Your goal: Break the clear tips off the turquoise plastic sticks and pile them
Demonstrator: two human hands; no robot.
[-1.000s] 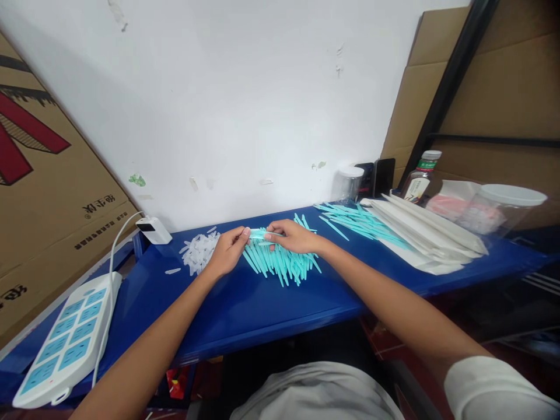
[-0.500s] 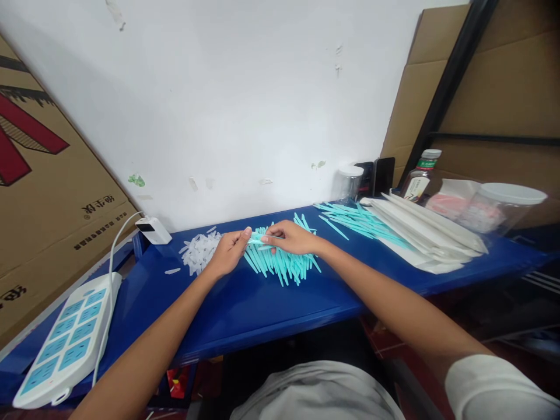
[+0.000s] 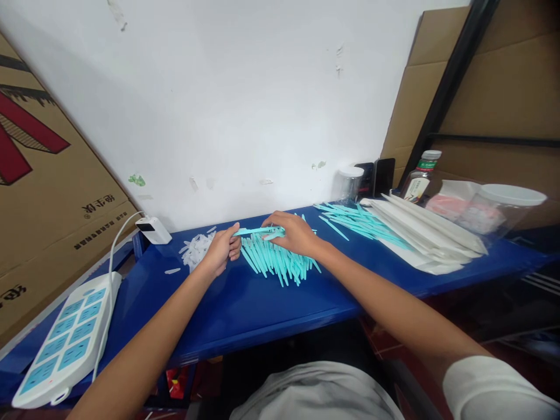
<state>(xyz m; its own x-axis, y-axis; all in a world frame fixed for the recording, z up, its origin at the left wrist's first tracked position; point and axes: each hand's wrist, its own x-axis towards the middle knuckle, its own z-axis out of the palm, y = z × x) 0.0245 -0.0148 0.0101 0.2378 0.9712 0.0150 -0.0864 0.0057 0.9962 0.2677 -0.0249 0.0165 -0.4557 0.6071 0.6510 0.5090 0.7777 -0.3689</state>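
Observation:
My left hand (image 3: 221,249) is closed, pinching one end of a slim teal stick shaped like an eyebrow razor (image 3: 252,231). The stick lies nearly level in the air above a pile of similar teal razors (image 3: 282,265). My right hand (image 3: 294,232) curls around the other end of it, with a second teal piece under its fingers; the exact grip there is partly hidden. Left of the pile, small translucent white covers (image 3: 195,252) lie in a heap, partly behind my left hand.
More teal razors (image 3: 361,220) lie right of the pile, beside stacked white paper sleeves (image 3: 431,233). A lidded clear jar (image 3: 349,185), a bottle (image 3: 417,178) and a larger tub (image 3: 503,207) stand behind. On the left are a power strip (image 3: 70,338) and a white charger (image 3: 154,230).
My hands have moved apart, the left one slightly leftward, and the teal razor now shows stretched between them. My right hand has turned, its fingers arched higher.

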